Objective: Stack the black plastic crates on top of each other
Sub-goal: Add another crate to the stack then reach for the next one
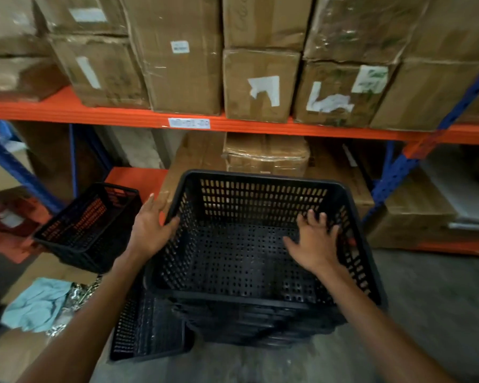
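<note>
Apparently four crates (260,180) (94,244) (152,333) (260,324); two hands (150,230) (315,246) touch one.

Open floor (426,313) right; smaller crate (86,228), perhaps clutter (67,299), left.

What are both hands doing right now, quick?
Left hand: holds the left rim of the top crate, thumb hooked over it.
Right hand: open, fingers spread against the crate's inner right wall.
</note>
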`<state>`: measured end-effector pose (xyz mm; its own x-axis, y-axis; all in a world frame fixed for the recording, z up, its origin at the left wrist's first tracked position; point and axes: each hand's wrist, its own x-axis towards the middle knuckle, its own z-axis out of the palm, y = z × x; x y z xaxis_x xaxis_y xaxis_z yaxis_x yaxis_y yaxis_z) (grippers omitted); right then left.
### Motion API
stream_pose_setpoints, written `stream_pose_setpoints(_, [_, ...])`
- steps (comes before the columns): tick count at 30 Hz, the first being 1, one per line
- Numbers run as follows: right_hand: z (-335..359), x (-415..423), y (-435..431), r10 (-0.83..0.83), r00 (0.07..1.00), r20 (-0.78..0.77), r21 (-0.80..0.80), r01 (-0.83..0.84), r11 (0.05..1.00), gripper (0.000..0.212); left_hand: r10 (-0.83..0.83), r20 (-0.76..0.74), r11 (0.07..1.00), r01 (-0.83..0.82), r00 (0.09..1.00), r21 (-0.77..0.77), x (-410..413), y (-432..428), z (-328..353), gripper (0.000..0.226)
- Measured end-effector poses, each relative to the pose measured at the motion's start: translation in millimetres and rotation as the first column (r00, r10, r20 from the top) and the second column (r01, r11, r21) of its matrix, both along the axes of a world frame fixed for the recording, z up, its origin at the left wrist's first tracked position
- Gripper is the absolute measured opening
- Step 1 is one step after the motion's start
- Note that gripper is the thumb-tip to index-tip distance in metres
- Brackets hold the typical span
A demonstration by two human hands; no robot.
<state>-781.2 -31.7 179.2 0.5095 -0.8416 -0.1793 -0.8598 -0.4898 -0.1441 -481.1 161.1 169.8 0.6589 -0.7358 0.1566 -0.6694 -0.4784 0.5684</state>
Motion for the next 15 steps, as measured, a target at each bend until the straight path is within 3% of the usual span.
stream_pose_setpoints(2, [21, 49, 45, 0.082, 0.966, 0.245, -0.004, -0.084, 0.996, 0.072, 0.101, -0.051, 0.989, -0.106, 0.994, -0.102, 15, 20, 15, 0.052])
stream_pose_setpoints(5, [54, 119, 128, 0.249, 0.814, 0.525, -0.112, -0.225, 0.968, 0.060, 0.157, -0.081, 0.984, -0.163, 0.984, -0.066, 41, 71, 27, 0.039])
stream_pose_setpoints(8, [72, 178, 219, 0.434, 0.636, 0.639, -0.209, -0.399, 0.893, 0.052, 0.244, -0.194, 0.969, -0.245, 0.950, 0.021, 74, 138, 16, 0.036])
stream_pose_setpoints(10, [65, 214, 278, 0.503, 0.565, 0.654, -0.208, -0.505, 0.838, 0.051, 0.317, -0.256, 0.948, -0.295, 0.913, 0.119, 96, 188, -5, 0.035])
stream_pose_setpoints(12, [44, 246, 324, 0.516, 0.566, 0.642, -0.139, -0.576, 0.805, 0.050, 0.369, -0.264, 0.922, -0.316, 0.891, 0.222, 115, 233, -35, 0.034])
stream_pose_setpoints(15, [-9, 293, 374, 0.453, 0.690, 0.565, 0.097, -0.601, 0.794, 0.048, 0.410, -0.343, 0.886, -0.280, 0.845, 0.370, 143, 294, -88, 0.034])
